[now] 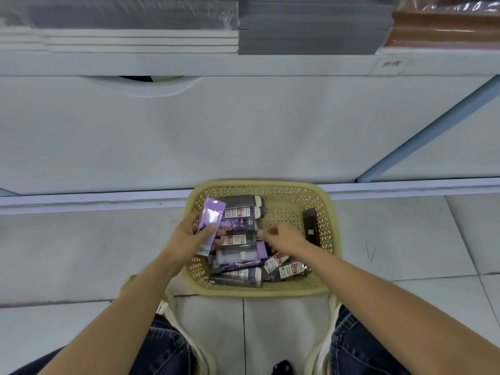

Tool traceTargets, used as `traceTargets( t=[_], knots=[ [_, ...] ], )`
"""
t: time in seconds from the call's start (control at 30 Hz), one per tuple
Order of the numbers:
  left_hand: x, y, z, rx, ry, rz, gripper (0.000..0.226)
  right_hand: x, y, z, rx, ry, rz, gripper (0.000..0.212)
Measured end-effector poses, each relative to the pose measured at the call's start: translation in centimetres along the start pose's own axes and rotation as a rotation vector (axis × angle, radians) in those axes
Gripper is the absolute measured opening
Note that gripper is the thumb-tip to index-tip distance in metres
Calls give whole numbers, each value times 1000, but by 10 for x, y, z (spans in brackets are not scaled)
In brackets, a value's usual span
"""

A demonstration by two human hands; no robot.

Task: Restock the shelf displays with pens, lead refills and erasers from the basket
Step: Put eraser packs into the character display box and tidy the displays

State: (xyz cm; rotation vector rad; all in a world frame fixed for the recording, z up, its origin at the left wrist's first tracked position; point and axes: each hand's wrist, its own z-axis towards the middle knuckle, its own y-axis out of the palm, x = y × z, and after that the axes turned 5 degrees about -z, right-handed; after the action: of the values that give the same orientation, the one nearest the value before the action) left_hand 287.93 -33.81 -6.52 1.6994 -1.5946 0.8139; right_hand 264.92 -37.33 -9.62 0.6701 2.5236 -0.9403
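Head view, looking down: a yellow basket (257, 184) sits on the tiled floor (81, 253), pushed up close to the white base panel (216, 131) of the shelf unit. Inside it, a jumble of packs (240, 240), grey, purple and red-labelled, heaped mostly along the left side and the near edge. A black box (310, 226) leans against the right wall, apart from the heap. The left hand (186, 238) is over the basket's left rim, and it has a purple pack (210, 221). Fingers wrapped behind, thumb (209, 230) across the front, the pack tilted with its top end pointing up and away. The right hand (285, 238) is down in the middle of the basket, fingers (266, 231) curled over the heap and touching the packs; whether they actually grip one, I cannot tell. Both forearms reach in from the bottom of the picture, with knees in blue jeans (359, 347) either side. Up top, the shelf (189, 64) carries flat wrapped stacks: white (135, 41) on the left, grey (311, 31) in the middle, brown (438, 31) on the right. A small handwritten label (392, 63) sits on the shelf edge, too blurred to read.
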Motion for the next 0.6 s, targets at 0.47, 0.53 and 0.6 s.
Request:
traceTargets(
  t=[0.47,0.53,0.6],
  knots=[
    [-7,25,-7,-100,85,392,46,-17,-40,-5,-235,-50,308,18],
    [-9,36,-9,-188,71,357,66,-25,-41,-6,-237,-66,433,12],
    [-12,41,-7,-161,94,371,70,-31,-40,-7,-214,-72,503,14]
  ],
)
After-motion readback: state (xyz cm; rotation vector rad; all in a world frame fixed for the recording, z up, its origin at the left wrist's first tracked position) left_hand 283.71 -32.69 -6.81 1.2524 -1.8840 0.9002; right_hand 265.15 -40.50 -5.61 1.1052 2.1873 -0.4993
